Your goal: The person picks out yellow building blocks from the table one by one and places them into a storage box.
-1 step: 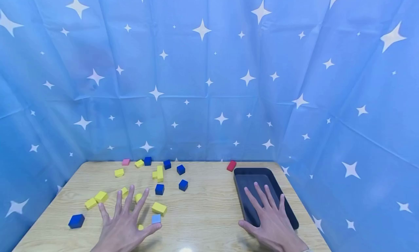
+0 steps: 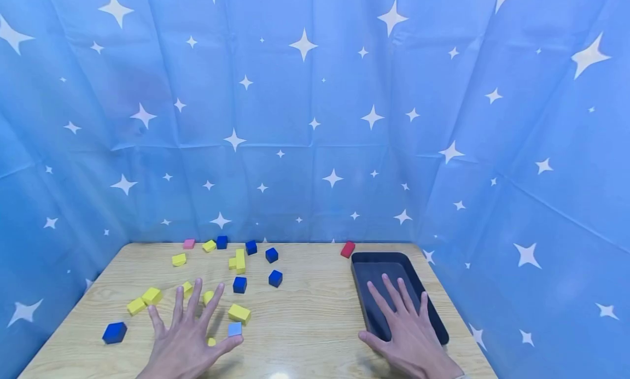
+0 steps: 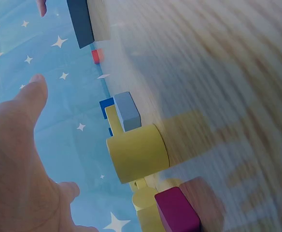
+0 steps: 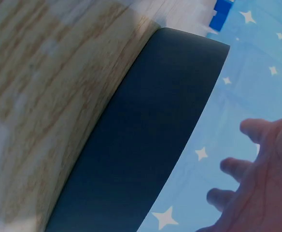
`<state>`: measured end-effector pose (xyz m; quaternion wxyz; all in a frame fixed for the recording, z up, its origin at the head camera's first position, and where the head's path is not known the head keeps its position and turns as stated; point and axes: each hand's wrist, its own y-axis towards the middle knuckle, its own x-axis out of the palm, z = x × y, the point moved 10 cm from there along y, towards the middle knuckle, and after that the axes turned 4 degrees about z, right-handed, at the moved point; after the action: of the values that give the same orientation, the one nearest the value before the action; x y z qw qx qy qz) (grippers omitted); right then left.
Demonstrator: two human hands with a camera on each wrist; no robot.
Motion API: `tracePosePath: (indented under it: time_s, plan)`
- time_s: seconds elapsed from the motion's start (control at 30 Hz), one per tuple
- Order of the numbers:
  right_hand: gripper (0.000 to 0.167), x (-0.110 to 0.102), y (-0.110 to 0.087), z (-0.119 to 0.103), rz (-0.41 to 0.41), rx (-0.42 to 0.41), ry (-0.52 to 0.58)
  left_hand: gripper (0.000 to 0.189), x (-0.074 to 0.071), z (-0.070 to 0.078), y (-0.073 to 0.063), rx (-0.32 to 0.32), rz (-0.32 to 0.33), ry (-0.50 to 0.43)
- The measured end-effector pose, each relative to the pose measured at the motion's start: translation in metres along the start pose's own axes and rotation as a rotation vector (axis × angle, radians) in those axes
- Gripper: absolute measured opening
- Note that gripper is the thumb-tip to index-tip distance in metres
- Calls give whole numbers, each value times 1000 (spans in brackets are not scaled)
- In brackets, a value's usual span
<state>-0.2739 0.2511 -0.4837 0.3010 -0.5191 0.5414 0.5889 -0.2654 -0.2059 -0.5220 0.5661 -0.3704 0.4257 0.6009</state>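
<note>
My left hand (image 2: 187, 335) hovers above the left side of the table, palm down, fingers spread, holding nothing. By its thumb sits a light blue block (image 2: 234, 328), with a yellow block (image 2: 239, 313) just behind. The left wrist view shows a yellow cylinder (image 3: 138, 152) and a magenta block (image 3: 177, 210) below the hand; the hand hides the magenta one in the head view. Over the near part of a black rectangular tray (image 2: 386, 263), my right hand (image 2: 410, 335) spreads its fingers with nothing in them. In the right wrist view the tray's side wall (image 4: 141, 121) stands below the palm.
Several dark blue cubes (image 2: 275, 279) and yellow blocks (image 2: 152, 296) lie scattered over the table's left half. A pink block (image 2: 189, 244) sits at the back left, a red block (image 2: 348, 249) near the tray's far corner. A blue star-patterned curtain (image 2: 275, 111) encloses the back and sides.
</note>
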Motion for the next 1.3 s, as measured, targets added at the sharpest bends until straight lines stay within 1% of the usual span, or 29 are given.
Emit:
tracePosePath:
  time_s: [0.3, 0.47, 0.63, 0.8, 0.93, 1.03, 1.13, 1.3]
  plan:
    - [103, 1, -5, -1, 8, -3, -12, 120, 0, 3, -2, 10, -4, -4]
    - [103, 0, -5, -3, 12, -15, -19, 119, -2, 4, -4, 15, 27, 0]
    - [104, 1, -5, -6, 25, -27, -24, 118, -6, 7, -7, 30, 74, 4]
    - [102, 5, -5, -11, 8, -24, 18, 117, -9, 9, -10, 37, 83, 5]
    - [100, 10, -2, -13, -19, -15, 31, 115, -11, 16, -10, 51, 102, 16]
    - [101, 14, 1, -13, -61, -1, 29, 114, -10, 25, -8, 58, 99, 8]
    - [102, 19, 2, -12, -110, 15, 24, 114, -7, 34, -7, 59, 77, -9]
    - [98, 22, 4, -11, -137, 47, 17, 112, -3, 49, -6, 64, 61, -50]
